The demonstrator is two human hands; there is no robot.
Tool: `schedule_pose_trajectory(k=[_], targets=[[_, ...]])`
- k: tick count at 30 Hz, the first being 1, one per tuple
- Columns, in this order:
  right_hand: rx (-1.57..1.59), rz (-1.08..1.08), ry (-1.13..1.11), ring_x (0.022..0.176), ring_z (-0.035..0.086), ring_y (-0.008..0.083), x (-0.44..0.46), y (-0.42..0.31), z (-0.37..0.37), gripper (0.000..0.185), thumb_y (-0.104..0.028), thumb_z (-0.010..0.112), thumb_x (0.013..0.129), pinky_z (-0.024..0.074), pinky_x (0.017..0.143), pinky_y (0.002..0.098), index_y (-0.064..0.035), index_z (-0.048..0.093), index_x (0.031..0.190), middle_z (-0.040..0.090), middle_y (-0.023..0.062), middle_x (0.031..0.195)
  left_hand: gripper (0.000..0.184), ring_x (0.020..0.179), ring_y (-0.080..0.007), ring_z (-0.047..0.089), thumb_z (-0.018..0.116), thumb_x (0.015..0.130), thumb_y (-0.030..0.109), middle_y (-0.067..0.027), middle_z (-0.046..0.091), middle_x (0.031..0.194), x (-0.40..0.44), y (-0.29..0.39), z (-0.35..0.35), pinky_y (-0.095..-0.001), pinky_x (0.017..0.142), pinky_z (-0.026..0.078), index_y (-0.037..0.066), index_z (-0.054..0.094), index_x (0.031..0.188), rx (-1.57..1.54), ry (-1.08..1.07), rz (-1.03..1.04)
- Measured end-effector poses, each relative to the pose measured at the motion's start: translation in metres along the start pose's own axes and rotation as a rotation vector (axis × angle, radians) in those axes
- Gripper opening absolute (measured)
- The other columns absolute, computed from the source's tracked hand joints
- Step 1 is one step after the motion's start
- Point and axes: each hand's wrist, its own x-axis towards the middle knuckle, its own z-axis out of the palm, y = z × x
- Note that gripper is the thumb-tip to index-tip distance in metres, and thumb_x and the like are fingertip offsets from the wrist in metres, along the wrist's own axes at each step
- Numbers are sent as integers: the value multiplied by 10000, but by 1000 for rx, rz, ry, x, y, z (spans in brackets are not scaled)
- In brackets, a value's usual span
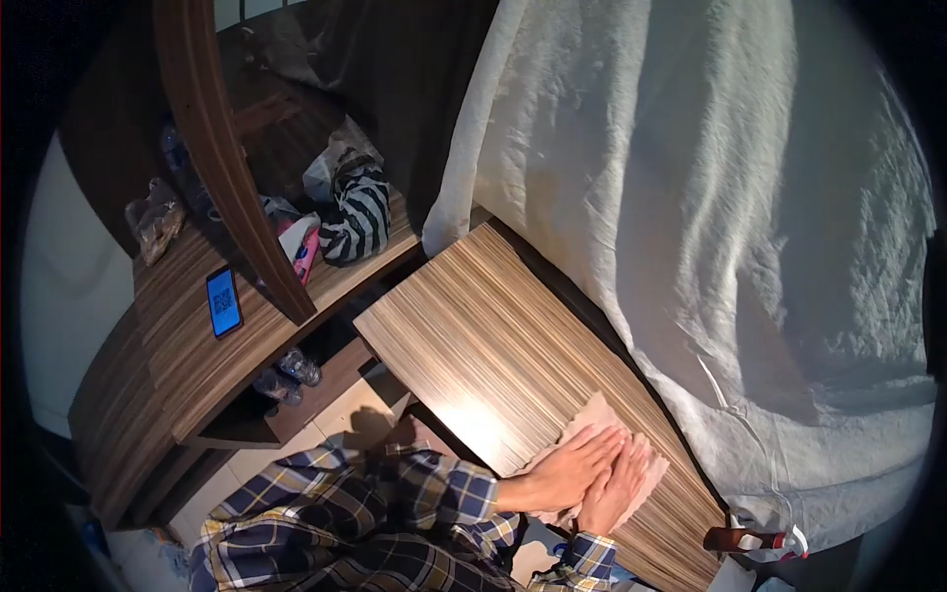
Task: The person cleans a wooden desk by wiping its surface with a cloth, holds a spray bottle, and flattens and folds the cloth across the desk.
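Currently, the work is judged to be under way and not complete: a pink cloth [592, 412] is pressed flat on the striped wooden tabletop [483, 301], toward its nearer end. The left hand [570, 468] and the right hand [619, 487] are laid on it side by side and touching; their fingers are extended, not clenched. Whether any fold is pinched beneath the palms cannot be told. How much of the surface is already covered cannot be determined; the cloth is not yet set aside.

Open room is provided along the bare wood from the cloth to the far end. The right long edge is bordered by a dark strip and a white curtain [710, 197]. Near the closer end, clearance is limited by a bottle [725, 539]. A phone [225, 303] is carried on the adjoining shelf [182, 355], well apart.
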Motion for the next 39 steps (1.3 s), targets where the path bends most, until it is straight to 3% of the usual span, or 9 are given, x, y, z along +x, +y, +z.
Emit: schedule_pose_trajectory(k=[3,9,10,14,17,21,29,32,39], targets=[[47,-84,-101,1473,187,379,12,-43,14,586,-287,363,950,91,1192,505,-68,361,1493,264,183,1579,623,1501,-276,145,350,981,282,-180,236,1591,-30,-26,-24,-427,1218,44,-58,270,1497,126,-14,-71],[127,-306,-199,1473,205,355,54,-124,56,562,-251,407,953,113,1196,493,-79,371,1487,269,152,1584,616,1493,-269,185,409,944,234,-186,273,1576,-69,-86,-87,-437,1211,103,-60,316,1478,168,-7,-371],[144,-378,-222,1471,208,354,60,-136,62,573,-230,428,935,114,1197,494,-71,372,1483,264,151,1585,614,1487,-282,198,413,941,223,-191,286,1566,-76,-98,-82,-448,1204,125,-60,311,1476,116,135,-423],[215,-533,-272,1463,231,344,83,-182,85,605,-199,464,889,137,1195,497,-50,381,1470,272,154,1580,635,1487,-281,194,401,934,233,-181,274,1572,-96,-131,-101,-459,1196,134,-53,281,1488,221,179,-567],[286,-667,-273,1455,256,332,102,-202,107,588,-212,456,896,158,1193,491,-43,397,1456,299,159,1566,726,1491,-286,184,469,881,261,-186,246,1583,-105,-156,-103,-461,1201,113,-58,253,1496,306,197,-646],[326,-710,-232,1442,286,320,136,-218,134,560,-227,439,914,180,1190,477,-37,413,1440,333,163,1547,672,1493,-299,163,401,921,196,-183,213,1594,-96,-188,-119,-459,1201,93,-47,201,1514,361,174,-609],[384,-615,-2,1373,390,309,188,-194,138,552,-244,431,932,255,1157,459,-54,399,1450,422,169,1485,606,1488,-306,171,328,1002,262,-189,223,1587,-32,-236,-114,-480,1196,121,-37,210,1516,418,116,-494],[385,-496,-137,1245,500,318,189,-170,126,539,-252,448,922,342,1082,457,-45,438,1420,526,167,1380,595,1486,-308,175,304,1018,274,-190,219,1588,-12,-225,-102,-483,1193,138,-35,207,1517,422,76,-469],[321,-464,-20,1327,435,342,148,-68,91,538,-242,468,916,278,1144,451,-29,452,1409,489,198,1415,665,1479,-355,179,416,940,247,-235,223,1574,23,-144,-48,-527,1184,145,-71,235,1495,426,4,-345]])
